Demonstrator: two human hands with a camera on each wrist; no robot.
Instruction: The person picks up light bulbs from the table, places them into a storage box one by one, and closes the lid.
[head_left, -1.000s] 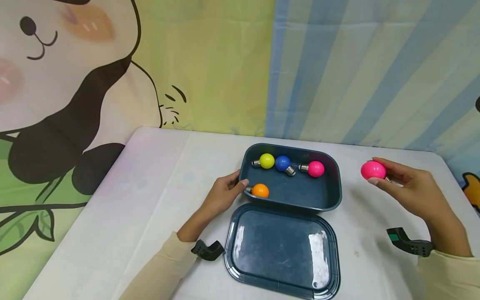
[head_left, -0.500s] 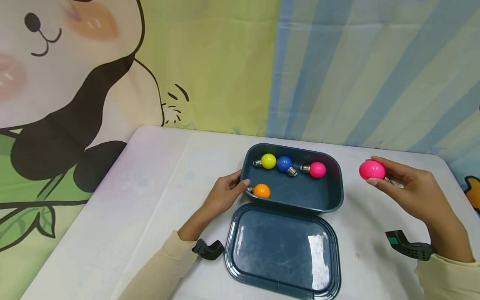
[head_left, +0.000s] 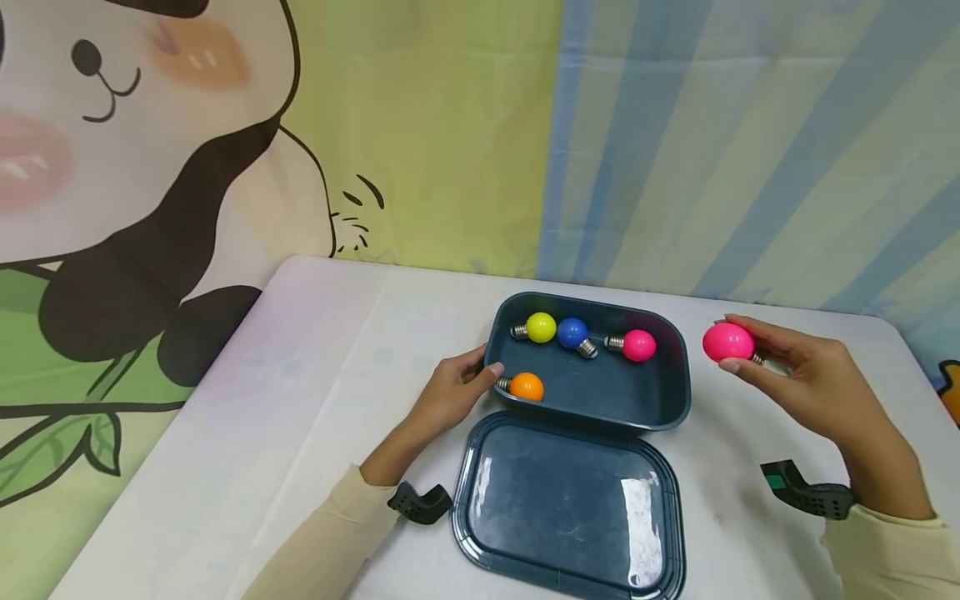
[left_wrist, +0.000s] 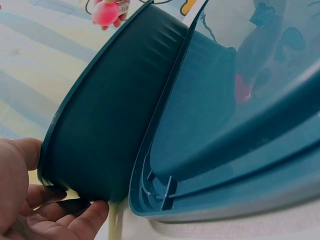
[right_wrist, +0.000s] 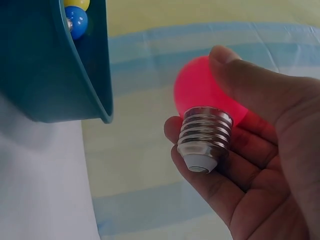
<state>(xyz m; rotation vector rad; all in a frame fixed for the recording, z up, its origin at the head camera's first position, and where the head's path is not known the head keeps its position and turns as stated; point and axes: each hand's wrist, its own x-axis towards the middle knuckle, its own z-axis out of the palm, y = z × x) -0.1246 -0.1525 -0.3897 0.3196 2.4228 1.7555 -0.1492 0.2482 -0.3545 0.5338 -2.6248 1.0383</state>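
Observation:
My right hand (head_left: 806, 379) holds a pink light bulb (head_left: 727, 342) in the air just right of a dark blue-green plastic box (head_left: 600, 408). In the right wrist view the thumb and fingers pinch the bulb's round part, and its metal screw base (right_wrist: 205, 131) points toward the camera. My left hand (head_left: 450, 392) grips the box's left wall, thumb over the rim and fingers outside. Inside the box lie a yellow bulb (head_left: 541, 327), a blue bulb (head_left: 573, 333) and another pink bulb (head_left: 639, 345) along the back, and an orange bulb (head_left: 527, 387) at the front left.
A dark blue-green lid (head_left: 566, 508) lies flat on the white-covered table (head_left: 330, 358), close in front of the box. Behind the table hangs a printed cloth backdrop (head_left: 450, 142) with a panda. Black bands (head_left: 420, 503) sit at both wrists.
My right hand has moved slightly left toward the box, carrying the pink bulb. The left hand keeps its grip on the box wall, and the head view has shifted a little.

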